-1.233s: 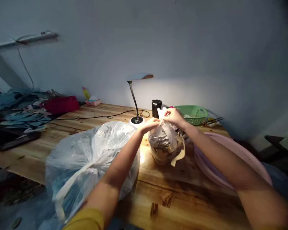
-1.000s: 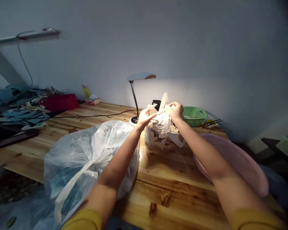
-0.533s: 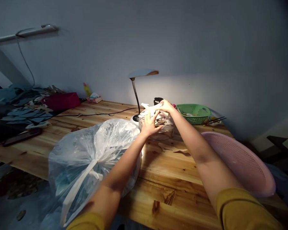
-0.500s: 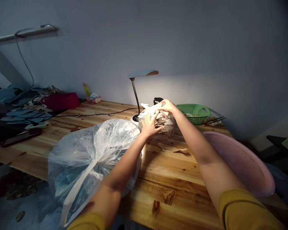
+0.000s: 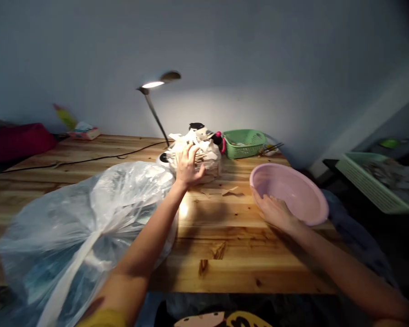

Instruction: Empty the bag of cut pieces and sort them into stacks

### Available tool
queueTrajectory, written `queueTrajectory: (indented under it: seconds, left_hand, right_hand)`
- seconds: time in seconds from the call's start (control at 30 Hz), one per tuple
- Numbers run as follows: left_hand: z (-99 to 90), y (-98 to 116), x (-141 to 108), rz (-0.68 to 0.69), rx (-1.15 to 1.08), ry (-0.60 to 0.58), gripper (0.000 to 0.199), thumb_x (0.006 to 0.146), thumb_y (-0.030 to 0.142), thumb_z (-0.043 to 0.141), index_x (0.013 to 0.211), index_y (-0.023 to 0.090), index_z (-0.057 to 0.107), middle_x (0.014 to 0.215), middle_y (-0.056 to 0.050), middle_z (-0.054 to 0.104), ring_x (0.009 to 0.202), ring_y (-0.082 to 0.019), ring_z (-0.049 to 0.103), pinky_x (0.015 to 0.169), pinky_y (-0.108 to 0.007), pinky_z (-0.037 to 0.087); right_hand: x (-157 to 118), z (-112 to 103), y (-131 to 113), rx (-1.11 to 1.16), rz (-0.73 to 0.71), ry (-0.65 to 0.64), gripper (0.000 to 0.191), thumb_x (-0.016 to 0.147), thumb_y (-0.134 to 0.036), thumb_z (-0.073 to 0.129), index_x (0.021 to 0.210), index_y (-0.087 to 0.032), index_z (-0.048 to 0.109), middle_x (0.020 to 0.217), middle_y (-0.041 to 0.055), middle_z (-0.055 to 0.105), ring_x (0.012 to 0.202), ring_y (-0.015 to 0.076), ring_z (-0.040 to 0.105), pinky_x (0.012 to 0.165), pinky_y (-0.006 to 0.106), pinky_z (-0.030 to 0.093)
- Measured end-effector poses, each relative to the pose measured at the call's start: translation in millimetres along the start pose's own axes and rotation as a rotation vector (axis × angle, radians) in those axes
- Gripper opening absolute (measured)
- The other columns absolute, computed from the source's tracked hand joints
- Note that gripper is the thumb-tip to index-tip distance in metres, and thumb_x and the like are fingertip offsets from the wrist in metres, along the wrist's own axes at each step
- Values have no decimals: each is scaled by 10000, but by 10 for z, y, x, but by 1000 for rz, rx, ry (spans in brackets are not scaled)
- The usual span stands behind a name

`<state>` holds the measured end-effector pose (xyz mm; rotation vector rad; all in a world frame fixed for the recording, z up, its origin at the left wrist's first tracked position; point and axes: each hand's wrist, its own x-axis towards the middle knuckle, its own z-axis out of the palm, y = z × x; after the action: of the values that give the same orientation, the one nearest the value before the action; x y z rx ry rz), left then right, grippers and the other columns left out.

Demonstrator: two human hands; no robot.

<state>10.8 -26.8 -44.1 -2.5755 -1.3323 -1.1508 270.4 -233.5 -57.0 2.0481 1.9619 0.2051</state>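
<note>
My left hand (image 5: 188, 169) rests against a clear plastic bag stuffed with pale cut scraps (image 5: 209, 159), its fingers spread over the near side. Some scraps stick out of the bag's top. At the right, my right hand (image 5: 274, 211) is at the near left rim of a pink plastic basin (image 5: 293, 190), fingers bent along the edge; motion blurs them a little. The basin sits tilted on the wooden table (image 5: 238, 247), its inside facing me. Between the hands lies a flat brown scrap (image 5: 233, 191).
A big tied plastic bag (image 5: 98, 204) fills the table's left side. Behind the scraps stands a lit desk lamp (image 5: 153, 106) with a black cord. A green basket (image 5: 243, 145) is near the wall. Another pale green basket (image 5: 375, 181) stands off the table at right.
My right hand has left the bag of scraps and gone right to the basin, which now sits farther back and left. My left hand stays at the bag. The view has turned right.
</note>
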Motion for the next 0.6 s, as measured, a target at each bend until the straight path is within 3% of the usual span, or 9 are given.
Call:
queueTrajectory:
  seconds: [0.03,0.1,0.2,0.37,0.47,0.6]
  left_hand:
    - [59,132,-87,86,-24,-28,506,883,323,567,1366,176,544,1441,-176,503,1388,-350,423,1177,-560,306]
    - [242,387,-298,217,-38,-225,310,909,244,517,1189,169,628,1283,-157,596,1242,-295,541,1103,-446,418]
    - [568,649,-628,283,-3,-502,222,911,155,504,1086,160,640,1123,-138,646,1114,-264,595,1005,-370,473]
    - [859,646,-913,196,74,-585,400,889,2,366,1211,106,580,1006,-145,645,947,-265,615,865,-373,480]
    - [875,564,-898,162,97,-630,338,912,34,372,1128,142,608,978,-136,627,919,-260,601,861,-369,461]
    - [844,536,-790,119,127,-668,262,914,71,392,1021,165,612,1062,-159,615,979,-271,582,890,-372,447]
  right_hand:
    - [-122,87,35,1,25,23,683,882,-110,559,1530,-104,342,961,172,725,894,306,719,709,324,518]
    - [-293,175,156,41,92,92,667,874,-16,453,1528,-104,355,924,158,733,863,273,724,699,299,512]
    - [-524,160,513,133,216,256,530,934,-74,402,1458,-131,461,985,151,744,861,257,721,714,299,518]
    - [-1141,244,1449,220,386,561,449,1003,-282,382,1406,-154,534,1191,185,702,1033,300,690,905,401,517]
    - [-1499,576,2009,240,566,584,476,958,-336,447,1375,-148,579,1111,234,712,998,329,691,866,419,503]
    - [-1758,1271,2607,257,716,518,493,858,-327,500,1294,-156,653,933,276,723,829,374,698,720,487,469]
